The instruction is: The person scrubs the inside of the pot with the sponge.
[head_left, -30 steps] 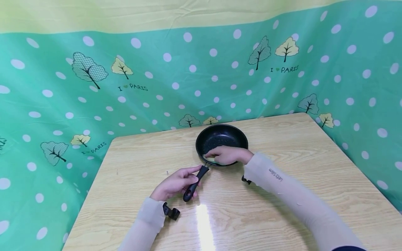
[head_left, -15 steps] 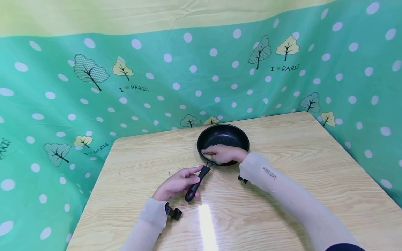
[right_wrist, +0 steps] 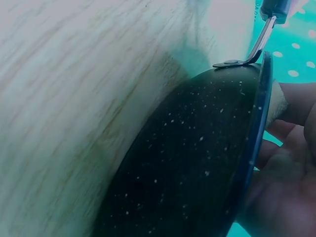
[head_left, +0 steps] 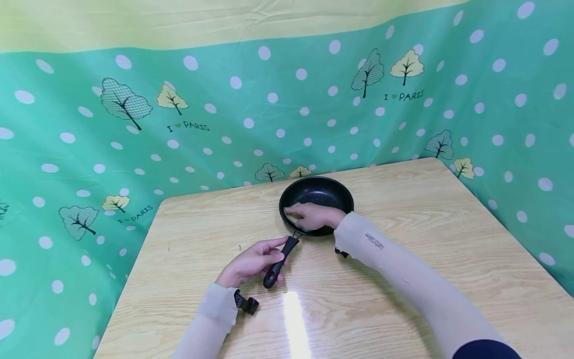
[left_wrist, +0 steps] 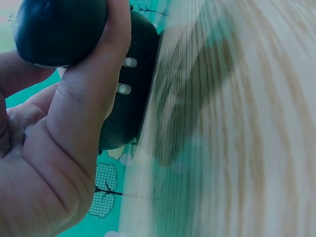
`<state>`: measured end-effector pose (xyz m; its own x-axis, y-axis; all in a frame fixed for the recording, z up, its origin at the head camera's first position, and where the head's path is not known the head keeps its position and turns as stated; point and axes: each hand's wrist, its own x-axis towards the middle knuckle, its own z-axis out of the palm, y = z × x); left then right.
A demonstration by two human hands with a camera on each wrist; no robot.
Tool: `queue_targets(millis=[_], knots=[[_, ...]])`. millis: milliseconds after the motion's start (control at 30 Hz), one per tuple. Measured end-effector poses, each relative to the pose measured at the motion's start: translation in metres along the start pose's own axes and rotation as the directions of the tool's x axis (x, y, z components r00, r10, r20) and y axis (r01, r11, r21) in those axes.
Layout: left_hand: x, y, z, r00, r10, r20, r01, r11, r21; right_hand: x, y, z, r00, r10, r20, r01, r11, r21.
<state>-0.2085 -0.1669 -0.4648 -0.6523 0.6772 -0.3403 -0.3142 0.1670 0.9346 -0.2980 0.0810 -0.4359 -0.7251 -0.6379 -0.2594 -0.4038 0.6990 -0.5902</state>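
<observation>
A black frying pan (head_left: 319, 191) with a speckled coating sits near the back of the table. My left hand (head_left: 251, 261) grips its black handle (head_left: 278, 267), thumb on top and fingers around the underside. Inside the pan, on the side nearest the handle, my right hand (head_left: 316, 216) holds a small pale yellowish sponge (right_wrist: 276, 103) against the inner wall. Most of the sponge is hidden under the fingers. The right wrist view shows the pan's speckled outer side, with the right hand (right_wrist: 286, 173) partly visible past the rim.
The light wooden table (head_left: 403, 209) extends around the pan, with a bright light reflection in front. A green dotted curtain (head_left: 251, 124) hangs behind the table and along its sides.
My right hand has moved with the sponge slightly left and farther back along the pan's inner wall. The left hand keeps its hold on the handle, and the pan stays about in place.
</observation>
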Motion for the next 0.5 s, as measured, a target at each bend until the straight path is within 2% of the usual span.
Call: queue_targets(millis=[267,500], knots=[[0.0,-0.001,0.001,1.0,0.0,-0.009,0.0,1.0,-0.006,0.005,-0.003,0.0,1.0,-0.001,-0.012,0.001,0.998,-0.063],[0.0,0.0,0.0,1.0,0.009,-0.001,-0.009,1.0,-0.009,0.012,-0.001,0.001,0.999,0.021,-0.029,-0.023,0.997,-0.067]])
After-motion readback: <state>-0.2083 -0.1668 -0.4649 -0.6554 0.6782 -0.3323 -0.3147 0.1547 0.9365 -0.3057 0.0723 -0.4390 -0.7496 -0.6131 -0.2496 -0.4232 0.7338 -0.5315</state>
